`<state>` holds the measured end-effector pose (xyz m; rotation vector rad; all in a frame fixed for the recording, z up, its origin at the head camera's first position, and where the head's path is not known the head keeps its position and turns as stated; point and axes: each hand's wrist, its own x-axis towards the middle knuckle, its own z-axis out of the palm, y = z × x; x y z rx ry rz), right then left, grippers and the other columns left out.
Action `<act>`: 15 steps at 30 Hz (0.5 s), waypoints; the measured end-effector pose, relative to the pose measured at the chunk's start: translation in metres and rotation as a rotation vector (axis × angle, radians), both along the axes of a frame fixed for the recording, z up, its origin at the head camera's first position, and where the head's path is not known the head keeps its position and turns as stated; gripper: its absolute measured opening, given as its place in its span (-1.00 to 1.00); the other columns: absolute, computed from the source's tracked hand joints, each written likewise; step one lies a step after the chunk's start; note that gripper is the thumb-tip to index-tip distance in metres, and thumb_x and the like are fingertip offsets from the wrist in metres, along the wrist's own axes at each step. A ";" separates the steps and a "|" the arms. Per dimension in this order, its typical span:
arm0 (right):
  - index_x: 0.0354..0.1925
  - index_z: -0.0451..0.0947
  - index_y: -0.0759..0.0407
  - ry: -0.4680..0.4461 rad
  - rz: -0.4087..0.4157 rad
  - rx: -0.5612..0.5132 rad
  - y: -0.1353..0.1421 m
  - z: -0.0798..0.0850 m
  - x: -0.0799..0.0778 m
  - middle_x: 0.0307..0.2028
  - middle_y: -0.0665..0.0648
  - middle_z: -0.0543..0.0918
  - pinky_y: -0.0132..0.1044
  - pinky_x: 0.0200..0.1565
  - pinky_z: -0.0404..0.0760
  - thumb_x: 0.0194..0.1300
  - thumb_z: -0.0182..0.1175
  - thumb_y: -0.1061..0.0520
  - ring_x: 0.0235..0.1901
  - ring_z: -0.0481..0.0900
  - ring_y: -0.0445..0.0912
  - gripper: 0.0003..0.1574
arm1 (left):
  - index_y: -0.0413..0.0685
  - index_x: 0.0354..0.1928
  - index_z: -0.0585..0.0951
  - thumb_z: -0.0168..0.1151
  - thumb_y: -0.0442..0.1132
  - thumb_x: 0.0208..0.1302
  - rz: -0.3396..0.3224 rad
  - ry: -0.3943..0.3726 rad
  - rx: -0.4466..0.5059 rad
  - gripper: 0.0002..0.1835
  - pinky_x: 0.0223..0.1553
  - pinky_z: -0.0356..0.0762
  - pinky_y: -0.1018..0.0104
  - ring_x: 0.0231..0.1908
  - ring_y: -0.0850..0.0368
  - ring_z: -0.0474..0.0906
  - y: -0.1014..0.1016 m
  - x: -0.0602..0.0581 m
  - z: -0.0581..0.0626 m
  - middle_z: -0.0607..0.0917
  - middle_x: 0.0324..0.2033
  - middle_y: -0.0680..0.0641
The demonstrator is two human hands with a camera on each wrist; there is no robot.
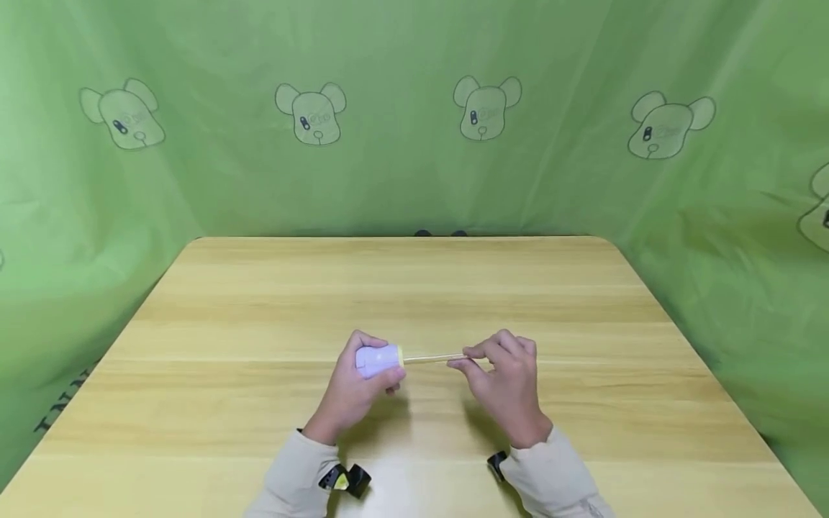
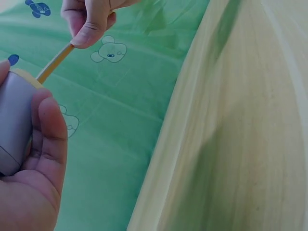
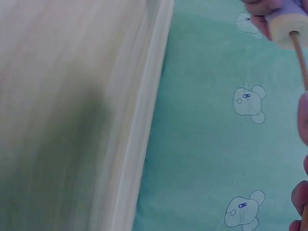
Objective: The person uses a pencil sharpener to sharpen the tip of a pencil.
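Observation:
My left hand (image 1: 350,396) grips a lavender pencil sharpener (image 1: 377,361) with a pale yellow end, held above the table and lying sideways. Out of that end runs a thin yellow-brown pencil (image 1: 430,358); its tip is hidden inside the hole, seen in the right wrist view at the face of the sharpener (image 3: 288,30). My right hand (image 1: 512,381) pinches the pencil toward its far end between thumb and fingers. In the left wrist view the left fingers curl around the sharpener (image 2: 15,120), and the pencil (image 2: 55,63) slants up to the right hand (image 2: 91,21).
A light wooden table (image 1: 414,288) with rounded far corners lies beneath both hands. Green cloth (image 1: 401,180) printed with bear heads hangs behind and at both sides. Black wrist straps (image 1: 350,480) show at the sleeves.

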<state>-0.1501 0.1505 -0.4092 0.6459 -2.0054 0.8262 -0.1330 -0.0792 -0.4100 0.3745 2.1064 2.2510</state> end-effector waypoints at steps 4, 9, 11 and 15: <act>-0.63 0.59 0.28 0.028 0.012 0.001 0.002 0.002 -0.001 -0.60 0.06 0.51 -0.19 -0.29 0.27 -0.43 0.61 0.18 -0.59 0.48 -0.06 -0.61 | -0.37 -0.02 0.27 0.33 -0.44 0.12 -0.028 0.020 0.007 -0.52 -0.40 0.67 0.24 -0.45 0.04 0.58 0.001 -0.001 0.001 0.50 -0.27 -0.27; -0.67 0.59 0.24 0.023 0.033 0.018 0.004 0.002 0.001 -0.62 0.03 0.54 -0.26 -0.34 0.20 -0.52 0.64 0.21 -0.63 0.46 -0.13 -0.59 | -0.38 -0.05 0.26 0.34 -0.45 0.10 -0.043 0.015 -0.005 -0.52 -0.38 0.69 0.11 -0.45 0.05 0.57 0.002 0.002 -0.002 0.51 -0.28 -0.26; -0.67 0.59 0.23 0.012 0.034 0.028 0.005 0.002 0.002 -0.63 0.02 0.54 -0.27 -0.36 0.19 -0.54 0.65 0.22 -0.63 0.46 -0.15 -0.58 | -0.37 -0.06 0.27 0.35 -0.46 0.09 -0.046 0.021 -0.014 -0.52 -0.36 0.69 0.00 -0.43 0.04 0.56 0.002 0.003 -0.004 0.50 -0.25 -0.27; -0.66 0.59 0.21 -0.059 0.027 0.056 0.006 0.002 0.002 -0.64 0.02 0.53 -0.28 -0.41 0.20 -0.53 0.66 0.22 -0.62 0.44 -0.16 -0.58 | -0.28 -0.08 0.31 0.38 -0.44 0.06 -0.027 0.043 -0.059 -0.53 -0.38 0.69 -0.03 -0.39 0.03 0.55 0.001 0.002 -0.006 0.50 -0.18 -0.27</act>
